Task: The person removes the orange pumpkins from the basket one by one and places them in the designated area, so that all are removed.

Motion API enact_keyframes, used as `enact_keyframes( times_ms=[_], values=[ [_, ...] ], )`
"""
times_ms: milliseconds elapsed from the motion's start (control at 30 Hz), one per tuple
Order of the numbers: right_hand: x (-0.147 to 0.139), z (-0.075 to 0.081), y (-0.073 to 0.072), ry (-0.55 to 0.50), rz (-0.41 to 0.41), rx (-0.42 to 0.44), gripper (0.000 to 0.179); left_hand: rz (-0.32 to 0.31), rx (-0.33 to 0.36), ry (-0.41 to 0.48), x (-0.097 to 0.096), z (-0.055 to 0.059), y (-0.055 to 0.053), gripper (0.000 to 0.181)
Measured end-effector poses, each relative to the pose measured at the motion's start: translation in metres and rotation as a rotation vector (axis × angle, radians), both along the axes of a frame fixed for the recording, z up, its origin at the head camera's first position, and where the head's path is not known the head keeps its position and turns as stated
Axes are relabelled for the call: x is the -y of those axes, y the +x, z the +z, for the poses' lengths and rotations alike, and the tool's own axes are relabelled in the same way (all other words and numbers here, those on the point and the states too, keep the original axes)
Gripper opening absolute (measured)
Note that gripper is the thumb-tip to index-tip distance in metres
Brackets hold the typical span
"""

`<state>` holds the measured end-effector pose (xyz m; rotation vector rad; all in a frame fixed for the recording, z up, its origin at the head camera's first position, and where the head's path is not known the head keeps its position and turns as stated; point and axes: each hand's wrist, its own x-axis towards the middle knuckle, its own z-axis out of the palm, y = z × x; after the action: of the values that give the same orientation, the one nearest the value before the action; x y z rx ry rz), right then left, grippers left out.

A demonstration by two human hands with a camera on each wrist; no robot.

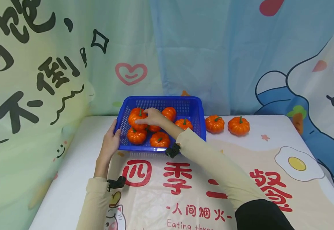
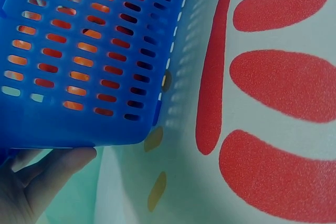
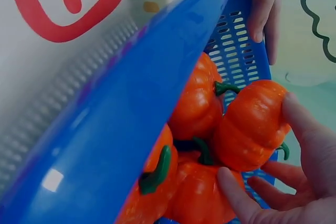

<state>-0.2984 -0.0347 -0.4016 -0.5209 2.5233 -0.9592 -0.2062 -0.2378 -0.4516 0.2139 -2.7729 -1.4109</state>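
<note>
A blue plastic basket [image 1: 192, 102] with slotted walls stands at the back of the table, with several small orange pumpkins inside. My left hand [image 1: 110, 142] grips the basket's left side, its thumb by the rim. Reaching in over the front rim, my right hand [image 1: 153, 117] holds a pumpkin [image 3: 252, 124] between thumb and fingers at the basket's left end. That pumpkin leans on others, with a green-stemmed pumpkin [image 3: 197, 98] beside it. Nearer the front wall lie a left pumpkin [image 1: 136, 136] and another pumpkin [image 1: 159, 140]. The right forearm crosses the basket's front right corner.
Right of the basket, two more pumpkins stand on the table: one close to its wall [image 1: 214, 124], the other farther right [image 1: 238, 126]. A printed cloth [image 1: 155, 198] covers the tabletop. A patterned curtain [image 1: 195, 64] hangs close behind the basket and along the left side.
</note>
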Motion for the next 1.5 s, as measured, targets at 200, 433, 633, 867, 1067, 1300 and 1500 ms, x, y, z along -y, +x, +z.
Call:
enact_keyframes(
  times_ms=[200,433,633,867,1067,1300,1500],
  values=[
    [0.008,-0.004,0.002,-0.017,0.034,0.016,0.08,0.0,0.002,0.006,0.001,-0.003,0.001,0.058],
    [0.015,-0.007,0.002,-0.041,0.025,0.021,0.078,0.009,-0.004,0.001,0.003,-0.003,0.001,0.058],
    [0.019,-0.008,0.001,-0.062,0.018,0.006,0.077,0.009,-0.012,0.003,0.004,-0.003,-0.001,0.058],
    [0.01,-0.005,0.01,-0.157,-0.073,0.048,0.074,0.007,-0.002,0.002,0.001,-0.006,-0.002,0.057],
    [-0.009,-0.002,0.025,-0.162,-0.062,0.005,0.073,0.007,-0.008,-0.007,-0.001,-0.005,-0.004,0.057],
    [-0.042,0.017,0.058,-0.225,-0.074,-0.034,0.07,0.004,-0.012,-0.003,-0.001,-0.004,-0.003,0.057],
    [-0.073,0.04,0.106,-0.391,-0.085,-0.109,0.067,0.012,-0.025,-0.013,0.001,-0.003,-0.001,0.057]
  ],
)
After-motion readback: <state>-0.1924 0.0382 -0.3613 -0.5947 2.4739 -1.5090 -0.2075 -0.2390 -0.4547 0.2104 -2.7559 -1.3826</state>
